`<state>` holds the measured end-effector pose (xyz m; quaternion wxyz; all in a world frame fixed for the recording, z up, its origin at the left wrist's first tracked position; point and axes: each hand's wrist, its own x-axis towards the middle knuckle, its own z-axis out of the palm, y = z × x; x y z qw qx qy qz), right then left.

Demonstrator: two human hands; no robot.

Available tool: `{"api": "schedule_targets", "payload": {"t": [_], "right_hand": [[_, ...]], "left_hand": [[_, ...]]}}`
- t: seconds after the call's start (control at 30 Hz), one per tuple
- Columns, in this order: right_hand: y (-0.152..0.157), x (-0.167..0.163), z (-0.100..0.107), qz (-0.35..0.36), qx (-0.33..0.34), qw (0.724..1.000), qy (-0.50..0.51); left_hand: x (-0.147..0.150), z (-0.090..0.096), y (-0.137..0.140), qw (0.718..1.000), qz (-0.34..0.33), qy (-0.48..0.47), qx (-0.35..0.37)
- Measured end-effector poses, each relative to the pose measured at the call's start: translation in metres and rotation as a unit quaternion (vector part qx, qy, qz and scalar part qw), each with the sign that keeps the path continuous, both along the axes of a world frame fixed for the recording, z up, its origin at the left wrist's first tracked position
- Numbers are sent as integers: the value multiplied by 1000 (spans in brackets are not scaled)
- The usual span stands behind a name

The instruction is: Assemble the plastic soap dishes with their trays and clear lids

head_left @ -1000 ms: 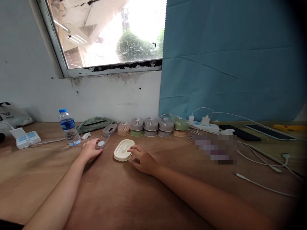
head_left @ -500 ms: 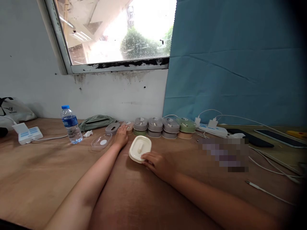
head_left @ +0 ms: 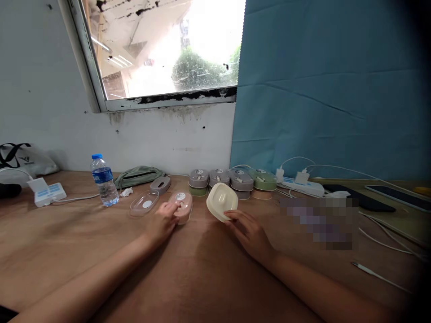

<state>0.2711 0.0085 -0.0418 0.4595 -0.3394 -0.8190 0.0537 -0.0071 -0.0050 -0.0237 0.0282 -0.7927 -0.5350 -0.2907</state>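
My left hand [head_left: 163, 220] is closed round the near left side of a pink lidded box [head_left: 182, 215] with a round white label. The box is on the brown table. In my right hand [head_left: 251, 233] is a cream plastic lid [head_left: 220, 204] with a raised grip in its middle. My thumb and fingers pinch its lower right edge, and it tilts above the table. Behind it stand stacked lidded boxes in grey [head_left: 240, 179] and green [head_left: 264, 180], partly hidden by the lid. Left of the pink box lies a clear lid [head_left: 136, 206] beside a grey slotted piece [head_left: 160, 185].
A water bottle [head_left: 104, 181] stands at the left, near a green pouch [head_left: 139, 176] and a crumpled tissue [head_left: 127, 192]. Power strips [head_left: 50, 195] and white cables lie on both sides. A phone [head_left: 399, 197] is at the far right. The wall with its window rises behind.
My left hand has drawn the pink box out of the back row towards me. The cream lid, in my right hand, has moved right and tilted up. The view has shifted slightly.
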Motion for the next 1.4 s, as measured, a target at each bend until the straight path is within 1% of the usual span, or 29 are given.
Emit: {"api": "schedule_targets", "payload": {"t": [0.1, 0.17, 0.23, 0.3, 0.37, 0.43, 0.47, 0.53, 0.67, 0.77, 0.8, 0.87, 0.93, 1.0, 1.1, 1.17, 1.3, 1.4], "right_hand": [[-1, -1, 1, 13, 29, 999, 14], [-2, -1, 1, 18, 40, 999, 18], [-2, -2, 1, 19, 39, 999, 15], [-2, -3, 0, 17, 36, 999, 10], [-3, -4, 1, 17, 38, 999, 1], [-4, -5, 2, 26, 43, 999, -9], [-6, -6, 2, 33, 48, 998, -14], [-8, -6, 3, 51, 58, 997, -20], [-12, -7, 4, 82, 74, 994, -25], [-14, -6, 4, 103, 73, 991, -35], [-15, -6, 4, 107, 78, 990, -39], [-18, -6, 4, 108, 104, 987, -52], [-20, -5, 5, 98, 136, 984, -67], [-21, -4, 5, 92, 158, 980, -81], [-18, -2, 4, 98, 168, 977, -92], [-17, -2, 3, 111, 166, 975, -100], [-16, -1, 4, 137, 168, 970, -111], [-16, 0, 5, 143, 169, 967, -124]], "left_hand": [[6, 2, -31, 995, -89, -26, -26], [15, 5, -42, 988, -145, -39, -42], [26, 11, -48, 982, -180, -45, -43], [38, 19, -50, 979, -198, -37, -4], [48, 29, -48, 975, -208, -9, 77], [57, 38, -42, 960, -226, 51, 157], [62, 42, -39, 951, -235, 89, 181], [71, 46, -34, 936, -247, 165, 190], [86, 45, -32, 923, -230, 270, 151], [87, 45, -39, 919, -212, 302, 138], [83, 46, -42, 925, -206, 291, 128], [72, 48, -47, 948, -189, 235, 97], [54, 49, -48, 971, -165, 165, 59], [33, 48, -43, 984, -135, 119, 18], [5, 42, -26, 991, -87, 85, -49], [-7, 36, -8, 991, -78, 88, -70], [-19, 21, 35, 987, -69, 113, -94], [-21, 13, 69, 988, -50, 109, -93]]}}
